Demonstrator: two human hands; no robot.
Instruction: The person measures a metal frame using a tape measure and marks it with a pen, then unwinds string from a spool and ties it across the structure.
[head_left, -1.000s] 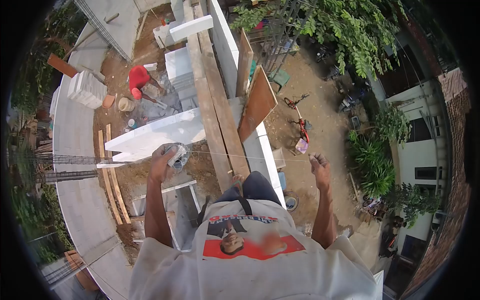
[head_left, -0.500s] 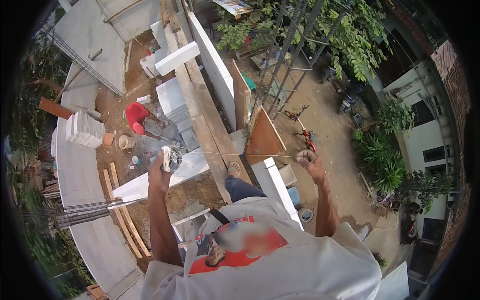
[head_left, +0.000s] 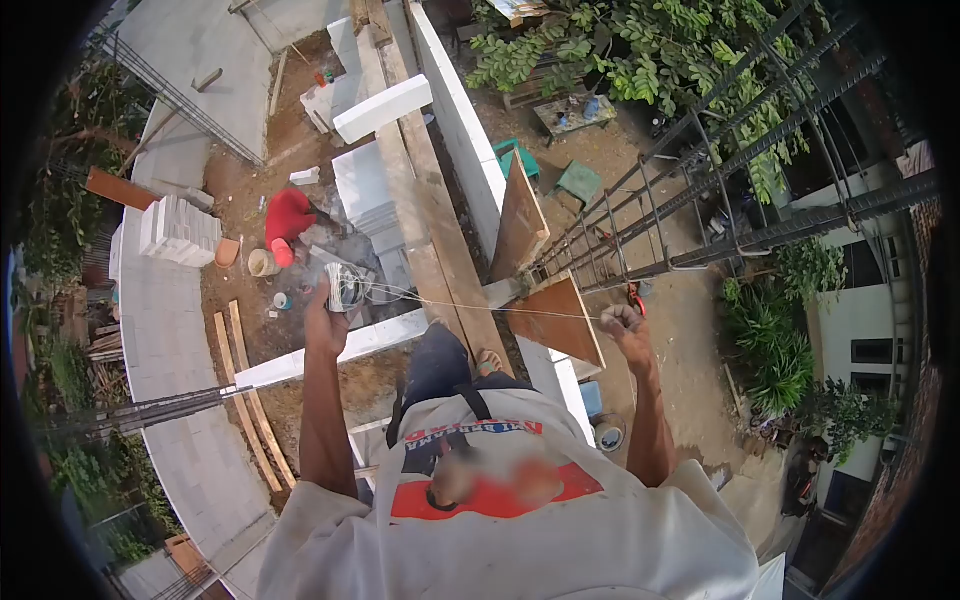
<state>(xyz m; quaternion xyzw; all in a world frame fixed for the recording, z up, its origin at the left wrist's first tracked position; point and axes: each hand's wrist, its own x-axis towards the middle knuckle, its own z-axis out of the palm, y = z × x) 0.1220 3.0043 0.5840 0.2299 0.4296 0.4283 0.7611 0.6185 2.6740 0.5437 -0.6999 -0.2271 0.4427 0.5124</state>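
String (head_left: 520,311) runs pale and thin between the two hands, from a wound spool (head_left: 345,288) on the left side to the fingers of the right hand (head_left: 627,335). It should be very light and limp, with no stiffness of its own, and likely to snag or tangle where loose strands spread beside the spool. The spool looks light too, best gripped round its body with the windings free to pay out; the line itself suits a pinch between thumb and fingertip. The left hand (head_left: 328,325) has its fingers closed on the lower part of the spool, which stands above the palm. The right hand's fingers are drawn together on the string, which reaches them from the side facing the spool. Between the hands, the line looks nearly straight, passing above the planks (head_left: 447,235) and across the view of a brown board (head_left: 555,325), touching neither as far as can be told.
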